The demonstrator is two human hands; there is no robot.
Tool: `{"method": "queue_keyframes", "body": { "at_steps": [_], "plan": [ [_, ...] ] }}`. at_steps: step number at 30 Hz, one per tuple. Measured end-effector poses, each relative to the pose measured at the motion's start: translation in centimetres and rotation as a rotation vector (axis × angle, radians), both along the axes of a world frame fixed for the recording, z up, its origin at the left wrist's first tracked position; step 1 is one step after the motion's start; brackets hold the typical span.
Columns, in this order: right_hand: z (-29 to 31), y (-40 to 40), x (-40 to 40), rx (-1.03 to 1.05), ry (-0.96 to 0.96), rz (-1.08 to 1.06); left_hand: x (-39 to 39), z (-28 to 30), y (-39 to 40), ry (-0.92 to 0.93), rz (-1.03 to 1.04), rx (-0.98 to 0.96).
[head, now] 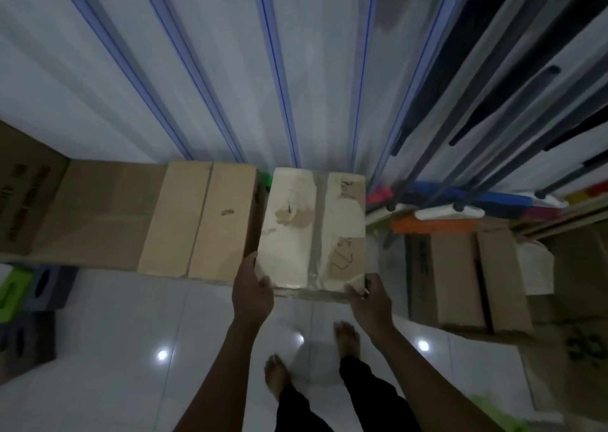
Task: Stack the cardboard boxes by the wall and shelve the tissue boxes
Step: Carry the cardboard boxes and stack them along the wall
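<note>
A pale taped cardboard box with scribbled writing on top sits against the white panelled wall. My left hand grips its near left corner, and my right hand grips its near right corner. Directly to its left stands a brown cardboard box, touching or nearly touching it. Further left lies a larger, darker cardboard box. Green and grey tissue boxes rest on the floor at the far left.
More cardboard boxes stand at the right, with another marked one nearer me. Brooms and brushes with dark handles lean on the wall at the right. My bare feet stand on the glossy white tiled floor.
</note>
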State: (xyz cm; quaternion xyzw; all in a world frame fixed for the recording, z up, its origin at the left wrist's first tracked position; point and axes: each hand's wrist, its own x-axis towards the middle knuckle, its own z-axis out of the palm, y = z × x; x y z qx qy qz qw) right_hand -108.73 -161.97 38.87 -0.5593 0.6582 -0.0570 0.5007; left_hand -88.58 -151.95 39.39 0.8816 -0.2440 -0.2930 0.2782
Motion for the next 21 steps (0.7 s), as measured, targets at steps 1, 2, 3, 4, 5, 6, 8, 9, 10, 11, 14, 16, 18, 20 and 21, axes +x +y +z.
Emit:
{"method": "queue_keyframes", "body": {
  "at_steps": [1,2,3,4,5,6,8,9,10,11,14,16,18,20,21],
  "plan": [
    [-0.6,0.1,-0.1,0.016,0.009,0.014,-0.4,-0.6,0.2,-0.004,0.022,0.013],
    [-1.5,0.2,-0.1,0.031,0.016,0.033,-0.8,-1.2,0.5,-0.003,0.055,0.024],
    [-2.3,0.5,-0.2,0.048,0.027,0.049,-1.1,-1.9,0.7,0.006,0.096,0.037],
    [-3.0,0.6,-0.2,0.058,0.032,0.059,-1.4,-2.3,0.7,0.013,0.129,0.035],
    [-3.8,0.7,-0.5,0.071,0.022,0.056,-1.8,-2.9,0.9,0.013,0.164,0.017],
    [-4.2,0.7,-0.9,0.083,-0.02,0.026,-2.1,-3.4,1.1,0.006,0.203,-0.008],
    [-4.7,0.1,-1.2,0.184,-0.179,-0.086,-3.1,-4.2,1.1,0.037,0.386,-0.097],
    [-4.7,-0.4,-1.2,0.249,-0.255,-0.125,-3.8,-4.4,1.0,0.087,0.506,-0.155],
    [-4.9,-1.2,-1.0,0.29,-0.313,-0.144,-4.5,-4.8,0.9,0.175,0.624,-0.216],
    [-5.0,-1.9,-0.9,0.301,-0.335,-0.14,-5.1,-5.1,0.6,0.298,0.722,-0.274],
    [-5.9,-3.8,0.4,0.265,-0.346,-0.072,-5.9,-6.7,-0.5,0.717,0.964,-0.323],
    [-6.9,-4.4,1.0,0.272,-0.353,-0.089,-5.9,-8.4,-0.4,0.908,0.975,-0.298],
    [-7.6,-4.7,1.3,0.306,-0.391,-0.117,-5.7,-10.2,-0.2,1.024,0.896,-0.363],
    [-8.3,-4.8,1.2,0.334,-0.445,-0.115,-5.5,-11.4,-0.2,1.087,0.864,-0.415],
    [-8.5,-4.8,1.2,0.341,-0.466,-0.115,-5.4,-11.9,-0.3,1.106,0.869,-0.439]
  ]
}}
